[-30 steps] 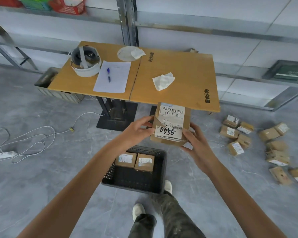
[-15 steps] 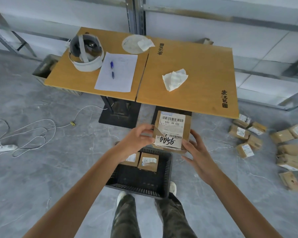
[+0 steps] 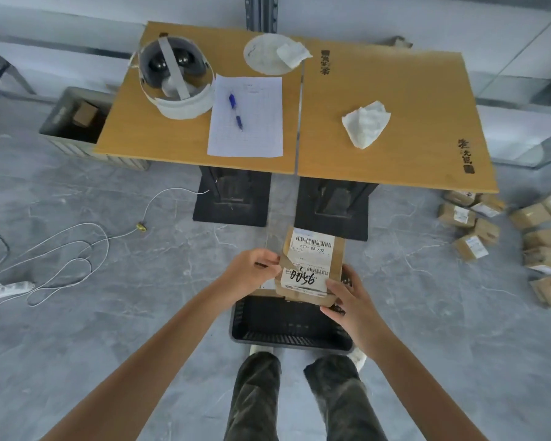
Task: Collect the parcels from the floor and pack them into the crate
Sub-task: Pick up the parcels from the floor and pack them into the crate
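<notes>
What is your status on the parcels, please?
Holding parcel in left hand and right hand, over crate. More parcels on floor, right. Nothing blocking.

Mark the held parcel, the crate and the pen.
parcel (image 3: 312, 265): head view, on its white label.
crate (image 3: 291, 338): head view, on its near slotted wall.
pen (image 3: 235, 112): head view, on the middle of its barrel.
</notes>
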Tool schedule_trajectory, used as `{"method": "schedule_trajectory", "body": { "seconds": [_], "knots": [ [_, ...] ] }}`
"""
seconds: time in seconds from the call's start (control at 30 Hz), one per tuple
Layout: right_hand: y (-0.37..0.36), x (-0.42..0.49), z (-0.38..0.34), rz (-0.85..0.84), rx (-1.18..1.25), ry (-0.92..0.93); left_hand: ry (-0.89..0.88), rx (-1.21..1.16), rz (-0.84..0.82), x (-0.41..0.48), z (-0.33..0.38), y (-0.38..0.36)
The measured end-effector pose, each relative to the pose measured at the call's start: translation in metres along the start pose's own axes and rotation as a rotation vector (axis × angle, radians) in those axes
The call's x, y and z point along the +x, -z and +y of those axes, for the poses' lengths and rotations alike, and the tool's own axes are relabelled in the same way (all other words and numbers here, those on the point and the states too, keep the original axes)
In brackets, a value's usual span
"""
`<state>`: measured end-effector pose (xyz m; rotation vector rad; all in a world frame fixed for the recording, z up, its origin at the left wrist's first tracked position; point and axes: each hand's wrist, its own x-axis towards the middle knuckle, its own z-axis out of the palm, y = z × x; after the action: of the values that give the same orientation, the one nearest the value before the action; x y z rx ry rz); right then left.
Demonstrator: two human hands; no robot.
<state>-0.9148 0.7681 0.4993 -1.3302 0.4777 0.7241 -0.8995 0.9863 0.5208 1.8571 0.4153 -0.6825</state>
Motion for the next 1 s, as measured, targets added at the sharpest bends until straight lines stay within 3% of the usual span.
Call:
{"method": "schedule_trajectory", "body": {
  "seconds": [0.27, 0.43, 0.67, 1.0],
  "knots": [
    [-0.011, 0.001, 0.042, 0.071, 0.047, -0.142, 0.105, -0.048, -0.02, -0.002, -0.054, -0.009],
    [-0.001, -0.01, 0.044, 0.03, -0.121, -0.084, 0.14, -0.049, -0.008, -0.01, -0.064, -0.035],
    [0.025, -0.017, 0.056, 0.055, -0.101, -0.1, 0.157, -0.045, 0.001, -0.013, -0.068, -0.076],
    [0.027, -0.047, 0.112, 0.136, -0.169, -0.164, 0.205, 0.013, -0.144, -0.028, -0.12, -0.093]
  ]
}}
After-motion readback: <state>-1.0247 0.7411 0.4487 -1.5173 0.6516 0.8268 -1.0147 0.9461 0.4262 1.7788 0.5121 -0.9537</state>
